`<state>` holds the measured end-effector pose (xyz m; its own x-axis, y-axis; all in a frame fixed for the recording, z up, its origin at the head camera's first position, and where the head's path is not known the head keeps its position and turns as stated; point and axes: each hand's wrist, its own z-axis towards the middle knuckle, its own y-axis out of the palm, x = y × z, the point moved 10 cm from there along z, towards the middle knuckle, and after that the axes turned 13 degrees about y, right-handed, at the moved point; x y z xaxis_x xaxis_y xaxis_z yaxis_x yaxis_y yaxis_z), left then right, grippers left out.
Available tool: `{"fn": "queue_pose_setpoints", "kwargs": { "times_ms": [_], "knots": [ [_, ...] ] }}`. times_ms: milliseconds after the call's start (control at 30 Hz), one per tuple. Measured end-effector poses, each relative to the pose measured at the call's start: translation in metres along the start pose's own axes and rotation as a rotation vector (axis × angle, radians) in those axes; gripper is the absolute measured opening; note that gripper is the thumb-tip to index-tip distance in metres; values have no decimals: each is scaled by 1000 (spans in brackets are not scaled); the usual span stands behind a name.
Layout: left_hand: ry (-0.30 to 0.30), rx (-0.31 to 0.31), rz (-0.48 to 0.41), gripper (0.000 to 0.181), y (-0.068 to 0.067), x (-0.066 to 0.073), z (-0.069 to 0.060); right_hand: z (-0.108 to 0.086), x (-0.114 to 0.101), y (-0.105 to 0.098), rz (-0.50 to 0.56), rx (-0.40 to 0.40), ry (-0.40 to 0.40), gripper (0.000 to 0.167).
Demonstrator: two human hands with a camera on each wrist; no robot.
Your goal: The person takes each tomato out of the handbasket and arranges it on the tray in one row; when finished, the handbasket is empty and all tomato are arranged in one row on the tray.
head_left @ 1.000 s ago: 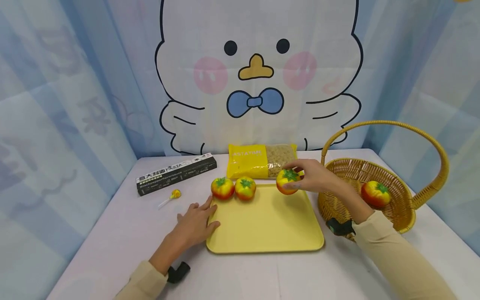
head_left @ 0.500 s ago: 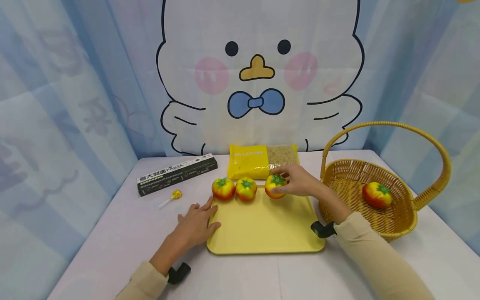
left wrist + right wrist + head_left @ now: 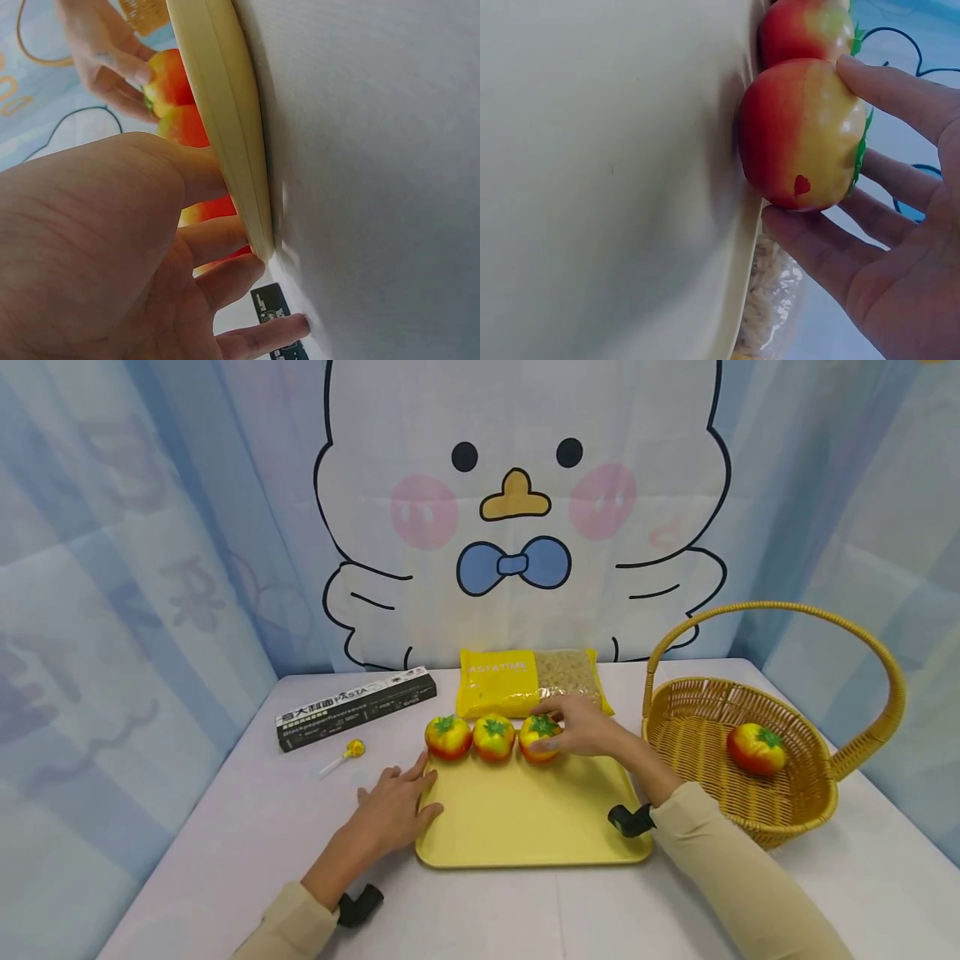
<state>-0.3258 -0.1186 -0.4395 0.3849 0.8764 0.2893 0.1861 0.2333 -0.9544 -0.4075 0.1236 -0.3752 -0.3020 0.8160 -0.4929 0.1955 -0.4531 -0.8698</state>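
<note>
Pinching a round, shiny red-and-yellow toy tomato (image 3: 802, 135) with green leaves on top between the thumb and fingers of the right hand (image 3: 587, 729). Holding it at the far edge of a flat, four-sided yellow tray (image 3: 532, 818), just beside another round red-and-yellow tomato (image 3: 493, 740). Touching the tray's left edge with the left hand (image 3: 388, 812), with fingers spread apart.

Reads "意大利面" and "PASTA" on the white face of the long box (image 3: 357, 711), beyond the far left corner of the yellow tray (image 3: 532, 814); on the dark face, "Blackpepperflavorsauce", with finer print too small to make out. Shows "ASTATIME" in pale capitals on the yellow bag (image 3: 517, 683), just behind the tray's far edge.
</note>
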Motion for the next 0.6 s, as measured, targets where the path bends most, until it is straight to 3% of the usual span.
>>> {"fn": "queue_pose_setpoints", "kwargs": {
  "times_ms": [600],
  "knots": [
    [-2, -2, -1, 61, 0, 1, 0, 0, 2, 5, 12, 38, 10, 57]
  ]
}}
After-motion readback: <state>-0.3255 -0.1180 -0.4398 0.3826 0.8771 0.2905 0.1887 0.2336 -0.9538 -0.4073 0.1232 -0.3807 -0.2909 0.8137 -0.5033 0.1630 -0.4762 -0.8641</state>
